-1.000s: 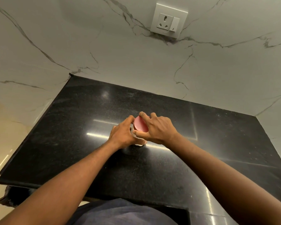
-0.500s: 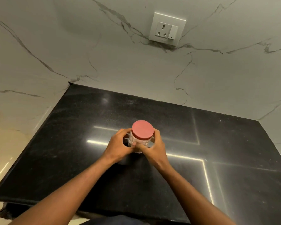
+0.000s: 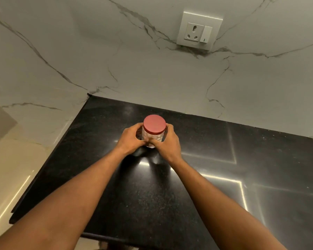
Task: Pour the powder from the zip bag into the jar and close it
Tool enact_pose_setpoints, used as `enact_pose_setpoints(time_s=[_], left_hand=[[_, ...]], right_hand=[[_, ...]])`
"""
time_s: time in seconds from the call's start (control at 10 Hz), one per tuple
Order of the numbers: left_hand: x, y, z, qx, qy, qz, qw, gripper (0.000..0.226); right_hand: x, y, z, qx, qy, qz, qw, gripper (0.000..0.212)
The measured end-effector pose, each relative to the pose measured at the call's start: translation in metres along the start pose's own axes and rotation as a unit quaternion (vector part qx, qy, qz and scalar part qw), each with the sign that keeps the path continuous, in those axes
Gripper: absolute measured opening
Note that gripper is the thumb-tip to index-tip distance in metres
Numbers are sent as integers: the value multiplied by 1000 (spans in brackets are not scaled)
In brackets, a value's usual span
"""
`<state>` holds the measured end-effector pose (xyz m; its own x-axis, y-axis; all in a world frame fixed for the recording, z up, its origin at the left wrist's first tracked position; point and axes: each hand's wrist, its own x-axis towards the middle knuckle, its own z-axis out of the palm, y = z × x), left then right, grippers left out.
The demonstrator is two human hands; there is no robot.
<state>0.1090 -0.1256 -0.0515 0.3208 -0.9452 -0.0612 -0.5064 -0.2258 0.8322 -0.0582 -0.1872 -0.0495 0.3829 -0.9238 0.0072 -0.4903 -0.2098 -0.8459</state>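
On the black counter [image 3: 152, 195] beneath marble walls [image 3: 134, 69], both hands' fingers [image 3: 134, 127] wrap the red-lidded jar [image 3: 153, 137].

left hand [image 3: 131, 139]: fingers curled, cupped inward, thumb forward | right hand [image 3: 167, 141]: fingers curled, mirroring it | thumbs touching between them | both forearms bare, extended forward, converging

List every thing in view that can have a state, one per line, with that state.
jar: upright on the countertop, held on both sides.
lid: on the jar, closed.
left hand: wrapped round the jar's left side.
right hand: wrapped round the jar's right side.
countertop: bare apart from the jar; no zip bag in view.
wall socket: nothing plugged in.
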Motion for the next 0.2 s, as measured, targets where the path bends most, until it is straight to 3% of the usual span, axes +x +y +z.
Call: enact_pose_setpoints(time_s=[0.1, 0.2], left_hand=[[-9, -1, -2, 17, -25, -2, 1000, 93], [-29, 1, -5, 64, 20, -8, 998, 104]], right_hand=[[-7, -2, -2, -7, -3, -13, 1000, 100], [-19, -3, -6, -70, 3, -16, 997, 102]])
